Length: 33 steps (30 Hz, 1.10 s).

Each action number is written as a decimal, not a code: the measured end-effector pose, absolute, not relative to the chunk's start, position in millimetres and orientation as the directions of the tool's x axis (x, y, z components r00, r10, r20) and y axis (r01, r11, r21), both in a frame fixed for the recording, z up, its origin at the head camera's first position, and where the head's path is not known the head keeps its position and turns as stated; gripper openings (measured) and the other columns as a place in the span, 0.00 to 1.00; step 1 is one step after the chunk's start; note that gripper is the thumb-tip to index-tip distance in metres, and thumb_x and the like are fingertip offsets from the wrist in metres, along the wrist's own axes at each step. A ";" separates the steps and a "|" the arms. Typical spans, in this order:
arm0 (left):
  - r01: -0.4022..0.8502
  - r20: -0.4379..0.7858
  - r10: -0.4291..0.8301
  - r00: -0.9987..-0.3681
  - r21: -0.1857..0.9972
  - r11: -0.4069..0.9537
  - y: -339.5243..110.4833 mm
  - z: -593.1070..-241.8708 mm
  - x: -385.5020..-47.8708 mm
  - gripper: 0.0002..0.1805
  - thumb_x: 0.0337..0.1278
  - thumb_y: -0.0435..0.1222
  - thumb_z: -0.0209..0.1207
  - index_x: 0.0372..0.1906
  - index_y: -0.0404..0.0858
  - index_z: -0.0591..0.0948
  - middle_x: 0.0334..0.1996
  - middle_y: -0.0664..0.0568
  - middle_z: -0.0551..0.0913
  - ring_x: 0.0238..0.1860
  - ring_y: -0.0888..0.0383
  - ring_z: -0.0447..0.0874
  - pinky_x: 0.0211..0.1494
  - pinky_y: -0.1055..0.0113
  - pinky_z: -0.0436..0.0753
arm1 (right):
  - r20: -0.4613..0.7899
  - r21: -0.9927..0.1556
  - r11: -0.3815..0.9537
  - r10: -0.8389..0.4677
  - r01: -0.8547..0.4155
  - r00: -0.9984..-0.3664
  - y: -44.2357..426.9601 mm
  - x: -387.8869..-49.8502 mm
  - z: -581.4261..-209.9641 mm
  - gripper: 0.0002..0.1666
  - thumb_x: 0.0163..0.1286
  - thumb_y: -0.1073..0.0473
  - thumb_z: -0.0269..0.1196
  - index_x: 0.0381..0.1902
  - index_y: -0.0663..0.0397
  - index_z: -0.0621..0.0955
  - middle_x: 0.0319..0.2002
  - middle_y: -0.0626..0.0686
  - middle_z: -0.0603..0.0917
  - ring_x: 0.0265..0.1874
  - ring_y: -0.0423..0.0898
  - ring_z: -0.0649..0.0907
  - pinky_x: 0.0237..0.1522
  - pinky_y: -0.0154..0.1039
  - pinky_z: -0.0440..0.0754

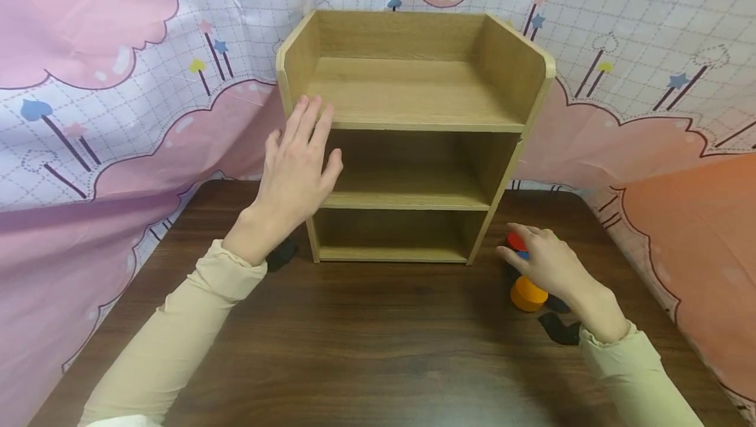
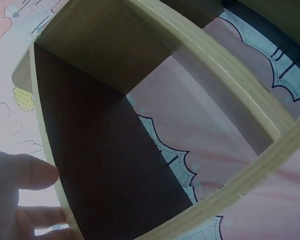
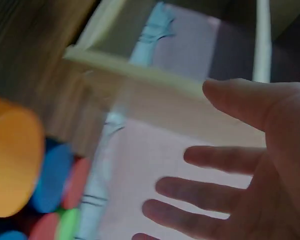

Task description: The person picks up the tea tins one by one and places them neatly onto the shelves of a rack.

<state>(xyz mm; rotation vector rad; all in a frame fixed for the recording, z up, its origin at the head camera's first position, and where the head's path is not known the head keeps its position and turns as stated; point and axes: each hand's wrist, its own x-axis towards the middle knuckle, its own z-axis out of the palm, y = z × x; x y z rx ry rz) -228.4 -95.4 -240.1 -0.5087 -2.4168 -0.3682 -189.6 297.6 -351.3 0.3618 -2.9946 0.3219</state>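
Observation:
A light wooden three-tier shelf [image 1: 413,126] stands on the dark brown table, with nothing seen on its tiers. My left hand [image 1: 298,168] is at its left front edge, fingers extended upward. In the left wrist view the thumb [image 2: 37,172] and fingers appear by a shelf edge; whether they touch it I cannot tell. To the right of the shelf, my right hand [image 1: 552,263] hovers with spread fingers over several round coloured pieces, holding nothing. An orange cylinder-like piece [image 1: 528,294] is nearest; red [image 3: 76,182], blue [image 3: 52,175] and green [image 3: 69,224] ones lie beside it, partly hidden.
Black, flat-looking pieces lie on the table, one by the right wrist [image 1: 560,330] and one [image 1: 281,255] by the left forearm. Patterned cloth [image 1: 147,119] with pink clouds hangs behind and along both sides of the table [image 1: 378,348].

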 end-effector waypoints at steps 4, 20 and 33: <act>0.433 0.639 0.272 -0.719 0.105 0.895 -95.7 -241.6 -231.0 0.32 0.65 0.41 0.48 0.73 0.40 0.60 0.74 0.47 0.60 0.77 0.51 0.51 0.65 0.38 0.64 | 0.100 -0.215 0.958 -0.173 -0.191 -0.980 315.7 -206.8 -366.9 0.40 0.69 0.42 0.58 0.66 0.69 0.68 0.59 0.74 0.74 0.55 0.75 0.73 0.48 0.68 0.76; 0.443 0.690 0.292 -0.662 0.045 0.896 -97.3 -246.1 -234.1 0.34 0.57 0.36 0.54 0.71 0.37 0.63 0.71 0.45 0.66 0.74 0.49 0.58 0.59 0.43 0.70 | 0.093 -0.162 0.987 -0.005 -0.020 -0.996 330.0 -215.0 -402.3 0.28 0.60 0.45 0.66 0.33 0.68 0.73 0.33 0.70 0.75 0.30 0.70 0.76 0.23 0.57 0.77; 0.447 0.711 0.291 -0.640 0.037 0.894 -97.6 -248.5 -235.5 0.35 0.55 0.35 0.56 0.71 0.37 0.63 0.70 0.44 0.66 0.74 0.49 0.58 0.56 0.45 0.72 | 0.102 -0.148 0.986 -0.066 -0.081 -0.993 324.1 -211.3 -404.6 0.22 0.56 0.51 0.70 0.33 0.67 0.79 0.34 0.69 0.80 0.38 0.74 0.75 0.25 0.59 0.77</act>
